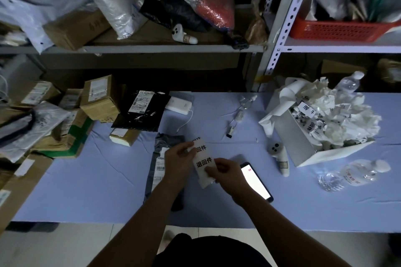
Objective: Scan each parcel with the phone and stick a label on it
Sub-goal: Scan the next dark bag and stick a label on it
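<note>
Label strip point(204, 159), white with black print: pinched at upper edge by left hand point(179, 158) and at lower part by right hand point(226, 172), fingers of both curled onto it. Beneath left hand, flat on blue desk point(86, 180): grey parcel point(168, 140). Just right of right hand: phone point(257, 181), face up, screen lit.

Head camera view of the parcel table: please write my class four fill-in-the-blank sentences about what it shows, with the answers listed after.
1. The left hand and right hand both pinch the label strip, which is ____ in colour.
2. The phone lies on the blue table with its screen switched ____.
3. The grey parcel lies partly beneath the ____ hand.
4. The white box is filled with crumpled ____.
Answers: white; on; left; paper.
</note>
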